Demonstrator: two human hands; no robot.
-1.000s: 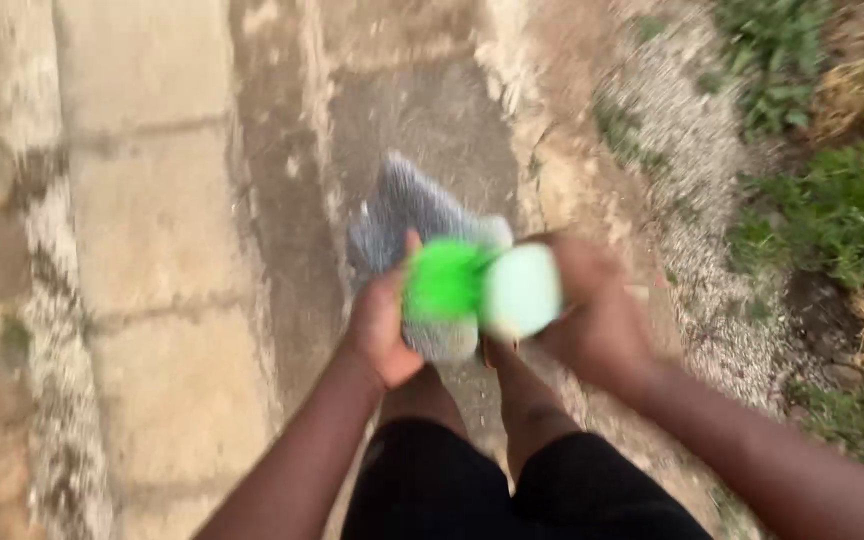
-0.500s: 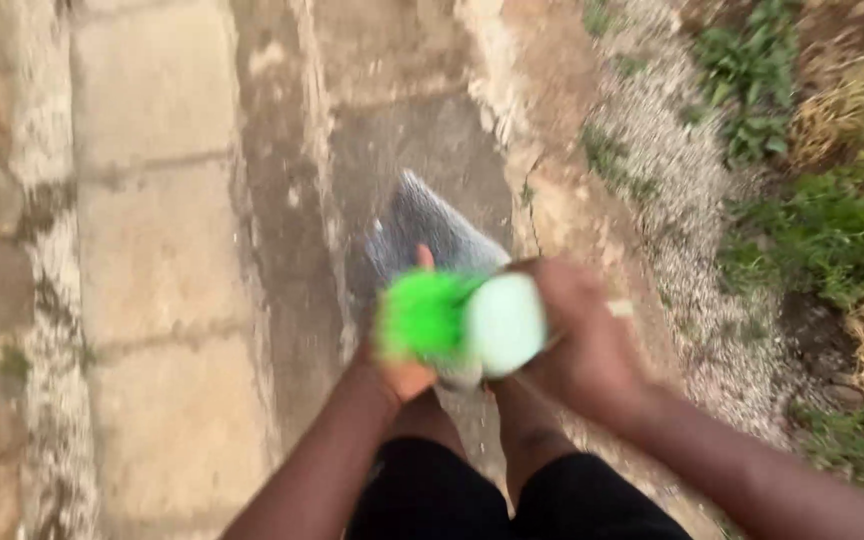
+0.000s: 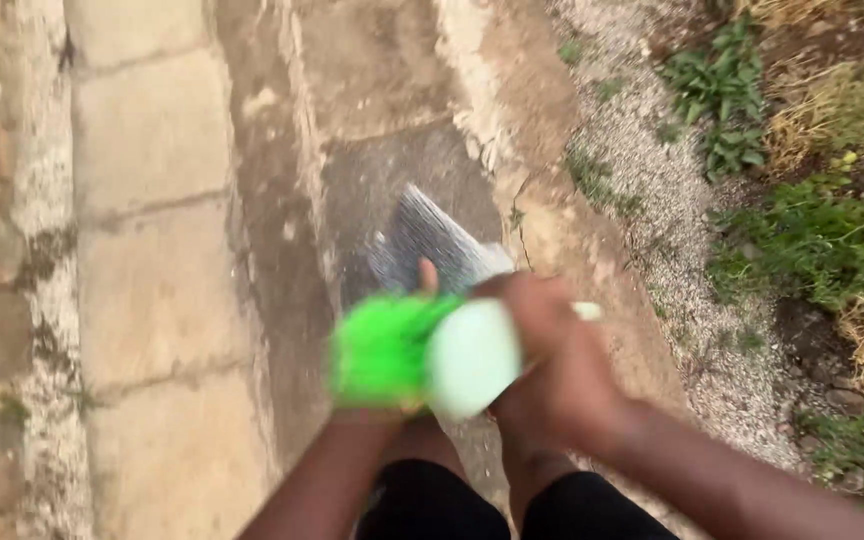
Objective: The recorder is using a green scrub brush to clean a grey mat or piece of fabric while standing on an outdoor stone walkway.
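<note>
Your left hand [image 3: 392, 400], fingers wrapped under the grey shoe [image 3: 432, 245], braces it over the wet concrete while your right hand [image 3: 552, 370] clenches the green-bristled scrubbing brush [image 3: 422, 355] against it.

In my right hand [image 3: 552, 370] I hold a scrub brush with a pale green plastic back and bright green bristles [image 3: 422, 352], blurry, bristles toward my left hand [image 3: 407, 385]. My left hand holds a grey striped cloth [image 3: 430, 245], sticking out past my fingers.
</note>
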